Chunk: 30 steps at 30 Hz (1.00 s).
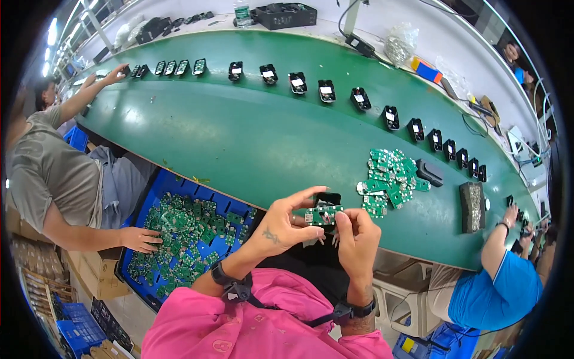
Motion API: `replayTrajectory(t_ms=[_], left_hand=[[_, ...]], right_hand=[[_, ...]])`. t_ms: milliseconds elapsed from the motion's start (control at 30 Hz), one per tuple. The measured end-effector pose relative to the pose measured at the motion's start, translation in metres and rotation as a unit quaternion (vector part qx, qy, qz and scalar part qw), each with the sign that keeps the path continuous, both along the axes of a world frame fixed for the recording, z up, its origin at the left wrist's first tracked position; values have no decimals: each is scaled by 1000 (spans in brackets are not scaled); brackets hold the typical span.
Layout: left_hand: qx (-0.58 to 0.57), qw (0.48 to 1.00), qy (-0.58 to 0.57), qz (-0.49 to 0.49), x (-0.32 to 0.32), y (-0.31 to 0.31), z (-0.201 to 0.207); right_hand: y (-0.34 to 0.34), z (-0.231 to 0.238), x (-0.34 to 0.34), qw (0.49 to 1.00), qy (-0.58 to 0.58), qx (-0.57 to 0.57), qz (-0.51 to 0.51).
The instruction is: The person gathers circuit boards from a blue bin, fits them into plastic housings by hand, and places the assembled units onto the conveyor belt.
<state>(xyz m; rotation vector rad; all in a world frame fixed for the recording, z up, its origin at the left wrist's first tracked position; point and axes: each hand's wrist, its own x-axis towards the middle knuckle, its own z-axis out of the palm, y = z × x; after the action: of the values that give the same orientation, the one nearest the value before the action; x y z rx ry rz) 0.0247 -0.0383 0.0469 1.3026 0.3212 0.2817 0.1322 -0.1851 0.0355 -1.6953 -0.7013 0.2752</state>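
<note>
Just past the table's near edge, my left hand curls around a small open black plastic case and the left end of a green circuit board. My right hand pinches the board's right end, its thumb on the front face. The board lies across the case and hides its lower part, so how far it sits inside cannot be seen. To the right on the green table is a loose pile of similar circuit boards, with a dark case piece beside it.
A long row of black cases curves along the table. At lower left, a blue tray holds many boards, with a co-worker's hand in it. A dark foam block stands right, near another worker in blue.
</note>
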Motion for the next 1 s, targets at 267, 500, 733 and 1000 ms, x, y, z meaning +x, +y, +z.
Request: replayTrajectory(t_ms=[267, 500, 733, 1000], left_hand=[[228, 970, 0, 89, 6, -17, 11], [264, 962, -19, 62, 10, -22, 8], [296, 952, -68, 40, 12, -22, 3], [429, 888, -116, 117, 19, -32, 9]], right_hand=[[-3, 10, -23, 989, 81, 124, 9], [-10, 5, -13, 982, 113, 148, -7], [-25, 11, -1, 981, 165, 82, 68], [-24, 26, 2, 998, 55, 12, 5]])
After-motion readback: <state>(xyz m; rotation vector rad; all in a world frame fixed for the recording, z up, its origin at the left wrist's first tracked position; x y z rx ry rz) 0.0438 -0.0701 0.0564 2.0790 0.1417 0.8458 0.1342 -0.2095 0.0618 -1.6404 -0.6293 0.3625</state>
